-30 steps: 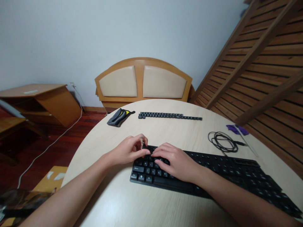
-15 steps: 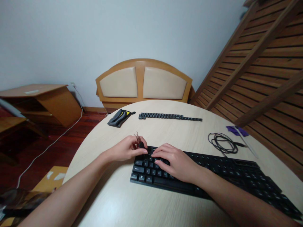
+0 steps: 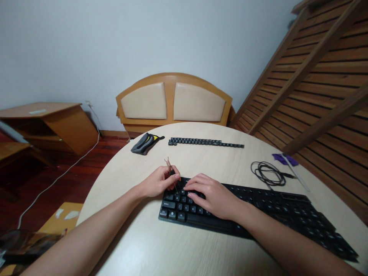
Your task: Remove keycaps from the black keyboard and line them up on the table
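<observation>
Keyboard: one, black, lying flat on the round desk; long axis runs from beside the left fingers out to the right, the right end coming nearer the person.
Left hand: at the keyboard's far left corner; fingers pinching a thin wire tool.
Wire tool: one, steeply upright, upper prongs leaning left and clear of the grip, lower end pointing down among the keys; whether it touches one is too small for me to tell from this end of the feed.
Right hand: palm down over the left half of the keyboard; fingers a little parted, tips bent onto the keys, nothing that I can see gripped.
Governing relation: the keyboard's left end sits directly below and to the right of the left fingers; by my reading the left hand, with the tool, is nearer that corner, the right fingertips just beside.
Keycaps: a row, black, beyond the keyboard.
Pouch: one, dark grey with yellow, left of the keycaps.
Cable: one, black, coiled, beyond the keyboard to the right.
Purple cloth: one, a slim pale stick lying partly across it.
</observation>
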Demonstrator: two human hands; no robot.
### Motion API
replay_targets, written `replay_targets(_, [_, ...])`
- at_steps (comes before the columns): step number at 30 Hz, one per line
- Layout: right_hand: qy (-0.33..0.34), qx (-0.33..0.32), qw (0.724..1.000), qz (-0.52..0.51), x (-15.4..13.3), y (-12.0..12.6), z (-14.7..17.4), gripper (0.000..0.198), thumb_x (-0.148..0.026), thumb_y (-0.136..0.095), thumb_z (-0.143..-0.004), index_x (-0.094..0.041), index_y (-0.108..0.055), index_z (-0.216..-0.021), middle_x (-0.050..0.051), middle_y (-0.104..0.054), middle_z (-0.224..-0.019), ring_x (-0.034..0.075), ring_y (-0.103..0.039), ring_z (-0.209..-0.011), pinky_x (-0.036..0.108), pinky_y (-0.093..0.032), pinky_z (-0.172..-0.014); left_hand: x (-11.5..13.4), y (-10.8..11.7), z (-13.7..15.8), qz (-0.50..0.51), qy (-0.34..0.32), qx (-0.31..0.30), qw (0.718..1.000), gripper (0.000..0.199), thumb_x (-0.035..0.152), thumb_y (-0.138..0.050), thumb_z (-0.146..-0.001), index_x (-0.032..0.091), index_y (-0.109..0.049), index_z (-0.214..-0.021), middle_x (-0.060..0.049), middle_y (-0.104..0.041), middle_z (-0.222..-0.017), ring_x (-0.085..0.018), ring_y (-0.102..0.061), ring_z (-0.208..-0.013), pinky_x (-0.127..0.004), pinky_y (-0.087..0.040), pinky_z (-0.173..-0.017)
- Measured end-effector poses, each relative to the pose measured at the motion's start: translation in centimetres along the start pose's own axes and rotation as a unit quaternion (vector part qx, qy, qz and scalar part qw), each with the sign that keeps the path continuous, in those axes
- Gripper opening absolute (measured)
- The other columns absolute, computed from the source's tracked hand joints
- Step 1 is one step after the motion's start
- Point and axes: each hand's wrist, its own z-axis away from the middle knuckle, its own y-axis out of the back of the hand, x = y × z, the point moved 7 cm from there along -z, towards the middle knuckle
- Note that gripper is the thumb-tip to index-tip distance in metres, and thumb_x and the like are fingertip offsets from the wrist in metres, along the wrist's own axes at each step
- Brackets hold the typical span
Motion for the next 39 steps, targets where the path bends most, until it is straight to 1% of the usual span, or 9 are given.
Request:
replay_targets(3, [0.001, 0.004, 1.000, 0.001, 0.1, 0.0, 0.0, 0.020, -0.023, -0.056, -0.094, -0.020, -0.069, -0.109, 0.007, -0.069, -0.106, 0.020, -0.059, -0.103, 0.038, -0.049, -0.093, 0.1, 0.0, 0.1, -0.012, -0.012, 0.003, 1.000, 0.039, 0.052, -0.050, -0.093, 0.014, -0.054, -0.084, 0.004, -0.050, -0.060, -0.011, -0.048, -0.052, -0.022, -0.038, -0.051])
replay_targets(8, [0.008, 0.010, 1.000, -0.008, 0.1, 0.1, -0.1, 0.021, -0.022, -0.056, -0.093, -0.021, -0.069, -0.110, 0.007, -0.069, -0.105, 0.020, -0.059, -0.102, 0.038, -0.049, -0.093, -0.1, -0.2, 0.1, -0.008, -0.020, 0.000, 1.000, 0.046, 0.055, -0.041, -0.095, 0.013, -0.057, -0.086, 0.003, -0.049, -0.059, -0.012, -0.048, -0.053, -0.023, -0.037, -0.052])
replay_targets(11, [0.006, 0.011, 1.000, -0.012, 0.1, 0.1, -0.1, 0.021, -0.022, -0.056, -0.093, -0.021, -0.069, -0.110, 0.007, -0.069, -0.105, 0.021, -0.059, -0.103, 0.038, -0.049, -0.093, -0.3, -0.1, 0.1, -0.004, -0.020, 0.020, 1.000, 0.049, 0.057, -0.037, -0.096, 0.014, -0.057, -0.086, 0.004, -0.047, -0.058, -0.012, -0.047, -0.051, -0.023, -0.035, -0.050])
replay_targets(17, [0.002, 0.005, 1.000, -0.008, 0.0, 0.1, -0.1, 0.020, -0.022, -0.056, -0.094, -0.020, -0.069, -0.110, 0.007, -0.068, -0.106, 0.020, -0.059, -0.104, 0.037, -0.049, -0.094, -0.4, -0.3, 0.0, -0.024, -0.010, 0.039, 0.999, 0.047, 0.055, -0.032, -0.098, 0.015, -0.054, -0.088, 0.006, -0.044, -0.056, -0.011, -0.041, -0.049, -0.022, -0.031, -0.048])
replay_targets(22, [0.002, 0.000, 1.000, -0.009, 0.1, 0.1, -0.1, 0.021, -0.022, -0.055, -0.094, -0.020, -0.068, -0.111, 0.007, -0.068, -0.107, 0.021, -0.058, -0.105, 0.038, -0.048, -0.095, 0.0, -0.2, -0.2, -0.041, -0.028, 0.048, 0.998, 0.043, 0.052, -0.035, -0.098, 0.015, -0.054, -0.087, 0.006, -0.042, -0.056, -0.011, -0.039, -0.049, -0.022, -0.032, -0.048])
replay_targets(26, [0.005, -0.003, 1.000, -0.002, 0.1, 0.0, 0.0, 0.023, -0.023, -0.055, -0.095, -0.019, -0.066, -0.114, 0.008, -0.067, -0.109, 0.021, -0.058, -0.106, 0.037, -0.048, -0.096, 0.5, 0.1, -0.3, -0.078, -0.027, 0.051, 0.995, 0.041, 0.049, -0.037, -0.098, 0.015, -0.059, -0.088, 0.004, -0.045, -0.058, -0.012, -0.042, -0.052, -0.023, -0.035, -0.051])
replay_targets(31, [0.015, -0.031, 0.998, 0.055, -0.5, 0.0, -0.3, 0.024, -0.024, -0.053, -0.096, -0.016, -0.066, -0.114, 0.009, -0.067, -0.111, 0.022, -0.058, -0.105, 0.038, -0.049, -0.095, 1.3, 0.0, -0.2, -0.098, -0.027, 0.037, 0.994, 0.037, 0.046, -0.042, -0.096, 0.015, -0.059, -0.086, 0.003, -0.051, -0.064, -0.012, -0.045, -0.057, -0.023, -0.038, -0.056])
replay_targets(36, [-0.001, -0.087, 0.993, 0.086, -1.1, 0.2, -1.4, 0.021, -0.027, -0.058, -0.093, -0.017, -0.068, -0.109, 0.008, -0.068, -0.101, 0.022, -0.060, -0.098, 0.037, -0.050, -0.088, 1.6, -0.2, -0.1, -0.104, -0.028, 0.029, 0.994, 0.036, 0.044, -0.039, -0.098, 0.015, -0.058, -0.086, 0.003, -0.050, -0.063, -0.013, -0.046, -0.059, -0.024, -0.038, -0.059])
replay_targets(39, [-0.018, -0.076, 0.993, 0.087, -0.8, 0.1, -1.8, 0.020, -0.032, -0.063, -0.089, -0.018, -0.069, -0.101, 0.007, -0.068, -0.097, 0.023, -0.060, -0.094, 0.037, -0.050, -0.085, 1.5, -0.2, 0.0, -0.099, -0.024, 0.034, 0.994, 0.036, 0.044, -0.039, -0.098, 0.015, -0.058, -0.086, 0.004, -0.049, -0.062, -0.013, -0.046, -0.058, -0.024, -0.038, -0.059])
